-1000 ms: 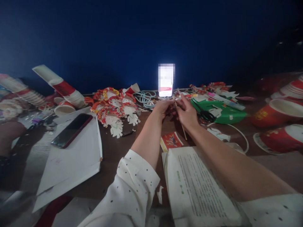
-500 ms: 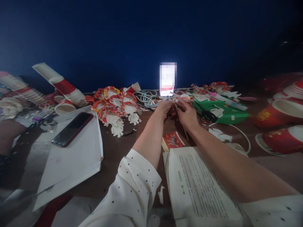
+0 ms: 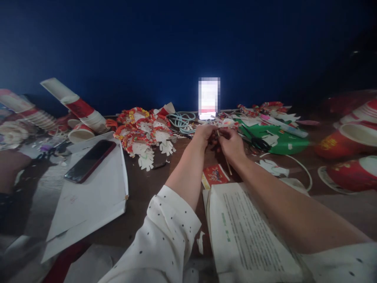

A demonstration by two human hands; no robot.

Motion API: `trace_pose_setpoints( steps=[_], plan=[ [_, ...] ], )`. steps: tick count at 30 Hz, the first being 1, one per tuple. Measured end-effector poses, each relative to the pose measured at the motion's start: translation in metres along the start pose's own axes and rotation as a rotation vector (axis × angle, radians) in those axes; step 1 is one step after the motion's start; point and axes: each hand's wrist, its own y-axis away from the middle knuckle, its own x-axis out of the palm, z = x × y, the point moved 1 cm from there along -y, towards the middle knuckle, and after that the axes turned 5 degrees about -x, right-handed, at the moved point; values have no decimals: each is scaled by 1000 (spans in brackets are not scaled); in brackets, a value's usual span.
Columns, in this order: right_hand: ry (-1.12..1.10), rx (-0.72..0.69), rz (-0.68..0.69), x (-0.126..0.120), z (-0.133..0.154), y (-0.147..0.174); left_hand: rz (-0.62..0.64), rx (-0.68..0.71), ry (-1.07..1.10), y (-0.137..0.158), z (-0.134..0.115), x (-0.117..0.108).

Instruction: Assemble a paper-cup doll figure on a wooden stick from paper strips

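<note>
Close together above the far part of the table are my left hand (image 3: 205, 135) and my right hand (image 3: 233, 144). The right one is closed around a thin wooden stick (image 3: 229, 166), whose lower end points down toward me. My left hand's fingers are curled in next to the stick's upper end; whatever they grip is hidden behind them. Something dark reddish shows between the hands, too dim to name. Beneath them lies a red printed card (image 3: 216, 174). Just beyond stands a lit screen (image 3: 208, 98), its picture blurred out.
Left are paper crafts with hand-shaped cutouts (image 3: 144, 129), a phone (image 3: 90, 161) on white card (image 3: 100, 204) and stacked paper cups (image 3: 84, 112). Right are black-handled scissors (image 3: 260, 144) on green sheet (image 3: 288, 144) and red cups (image 3: 347, 141). An open book (image 3: 250, 232) lies nearest. Another person's arm (image 3: 13, 165) shows far left.
My right hand has shifted slightly left and its fingers have drawn in toward the left hand. The stick's lower end has swung a little. My left hand stays nearly in place.
</note>
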Motion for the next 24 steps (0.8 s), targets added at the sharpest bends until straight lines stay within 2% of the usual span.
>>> trace_pose_setpoints(
  steps=[6, 12, 18, 24],
  plan=[
    [-92, 82, 56, 2, 5, 1, 29, 44, -79, -1, 0, 1],
    [-104, 107, 23, 2, 6, 0, 33, 32, -69, 3, -2, 1],
    [-222, 121, 45, 3, 6, 0, 31, 41, -62, 6, -2, 1],
    [-293, 167, 6, 4, 9, 1, 98, 38, -1, 3, -1, 0]
  ],
)
